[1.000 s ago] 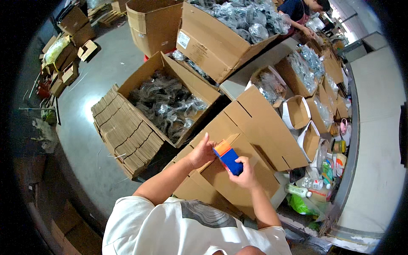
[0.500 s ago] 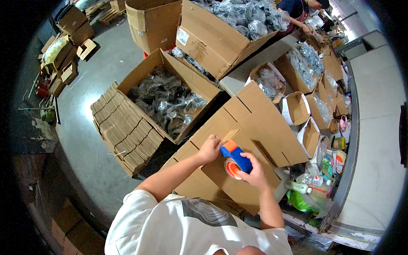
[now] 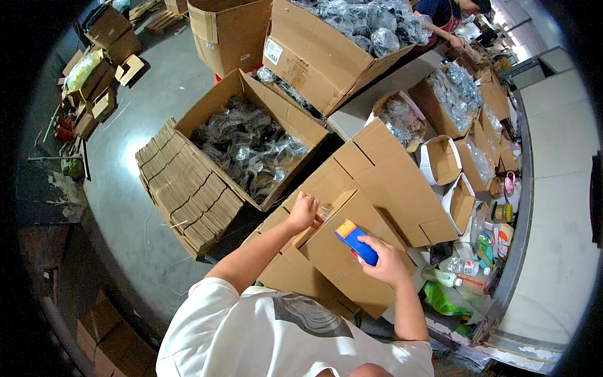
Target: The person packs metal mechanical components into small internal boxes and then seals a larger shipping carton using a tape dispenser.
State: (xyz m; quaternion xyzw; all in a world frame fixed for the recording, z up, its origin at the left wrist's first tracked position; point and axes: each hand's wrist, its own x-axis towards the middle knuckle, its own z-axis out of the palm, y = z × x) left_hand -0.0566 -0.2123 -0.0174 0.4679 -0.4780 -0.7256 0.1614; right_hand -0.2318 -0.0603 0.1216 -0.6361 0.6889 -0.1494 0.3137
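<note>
My right hand (image 3: 385,262) is wrapped round a blue and orange tape dispenser (image 3: 358,244), held above a brown cardboard box (image 3: 339,242). The roll in the dispenser is mostly hidden from this angle. My left hand (image 3: 304,212) is closed at the far left edge of the box, its fingers pinching a shiny clear strip of tape (image 3: 325,212). This strip lies close to the box's folded edge; whether it is stuck down I cannot tell. Open flaps of flat cardboard (image 3: 402,182) spread out beyond the box.
At the left stands a stack of flattened cartons (image 3: 188,188) beside an open carton of plastic-wrapped dark items (image 3: 242,147). Another full carton (image 3: 320,56) is behind. Small open boxes (image 3: 440,160) and bottles (image 3: 461,266) line the right. A co-worker (image 3: 436,19) reaches in at the back.
My right hand has moved right and toward me with the dispenser, which has turned. My left hand has shifted slightly left and is now apart from the dispenser, with clear tape at its fingers.
</note>
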